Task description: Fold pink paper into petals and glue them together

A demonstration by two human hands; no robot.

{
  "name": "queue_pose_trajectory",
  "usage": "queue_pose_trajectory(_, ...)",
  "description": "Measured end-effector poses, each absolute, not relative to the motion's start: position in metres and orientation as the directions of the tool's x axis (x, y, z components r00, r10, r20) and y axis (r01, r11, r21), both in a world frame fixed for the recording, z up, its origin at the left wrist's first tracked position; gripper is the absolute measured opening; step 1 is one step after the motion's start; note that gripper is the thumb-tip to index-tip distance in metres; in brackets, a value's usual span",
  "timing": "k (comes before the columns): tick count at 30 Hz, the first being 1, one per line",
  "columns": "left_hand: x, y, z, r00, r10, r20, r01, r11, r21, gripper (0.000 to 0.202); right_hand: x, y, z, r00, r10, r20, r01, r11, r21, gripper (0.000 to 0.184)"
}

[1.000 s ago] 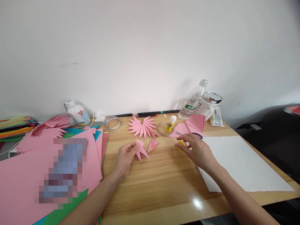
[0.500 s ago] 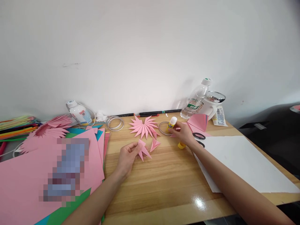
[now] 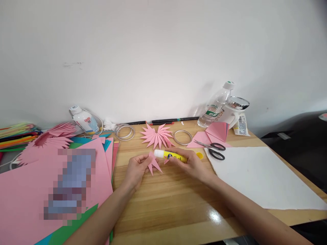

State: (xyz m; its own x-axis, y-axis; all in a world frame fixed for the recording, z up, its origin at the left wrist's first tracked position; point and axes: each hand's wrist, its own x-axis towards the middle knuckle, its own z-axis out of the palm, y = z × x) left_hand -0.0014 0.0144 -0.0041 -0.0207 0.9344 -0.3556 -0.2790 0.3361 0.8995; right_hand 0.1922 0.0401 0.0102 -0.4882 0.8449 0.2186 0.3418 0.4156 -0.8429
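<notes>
My left hand pinches a small pink folded-paper piece with several pointed tips, just over the table. In my right hand lies a yellow glue stick, uncapped and almost level, its white end close to the top of that piece. Partly behind my right fingers is another small pink folded piece. A larger pink paper fan with many points rests farther back. The yellow glue cap stands on the table beside my right hand.
Black-handled scissors lie by a white sheet at right. Tape rings, pens, a water bottle and a white mug stand near the wall. Coloured paper covers the left side.
My right hand has brought the glue stick left and down, from upright near the tape ring to lying level above the pink piece in my left hand. The scissors now show fully.
</notes>
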Motion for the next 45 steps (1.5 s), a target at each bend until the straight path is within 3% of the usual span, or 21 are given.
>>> queue_pose_trajectory(7, -0.003, 0.014, -0.008, 0.035, 0.947, -0.318, -0.263, 0.316, 0.912, 0.035, 0.190, 0.040, -0.004, -0.443, 0.844, 0.304, 0.439, 0.499, -0.747, 0.025)
queue_pose_trajectory(17, 0.000, 0.014, -0.005, 0.071, 0.945, -0.318, -0.245, 0.325, 0.913, 0.038, 0.187, 0.042, -0.007, -0.468, 0.764, 0.443, 0.566, 0.645, -0.514, 0.026)
queue_pose_trajectory(26, -0.001, 0.013, -0.002, 0.072, 0.935, -0.347, -0.207, 0.355, 0.912, 0.037, 0.196, 0.046, -0.007, -0.526, 0.720, 0.452, 0.532, 0.694, -0.486, 0.025)
queue_pose_trajectory(32, -0.003, 0.014, -0.001, 0.105, 0.928, -0.357, -0.173, 0.371, 0.912, 0.035, 0.197, 0.057, -0.005, -0.548, 0.693, 0.469, 0.447, 0.716, -0.536, 0.031)
queue_pose_trajectory(39, -0.003, 0.015, 0.000, 0.130, 0.932, -0.340, -0.105, 0.354, 0.930, 0.036, 0.205, 0.058, 0.002, -0.670, 0.619, 0.409, 0.440, 0.775, -0.453, 0.032)
queue_pose_trajectory(45, -0.003, 0.014, 0.001, 0.137, 0.928, -0.346, -0.115, 0.362, 0.925, 0.039, 0.202, 0.062, 0.007, -0.659, 0.613, 0.436, 0.447, 0.785, -0.429, 0.031)
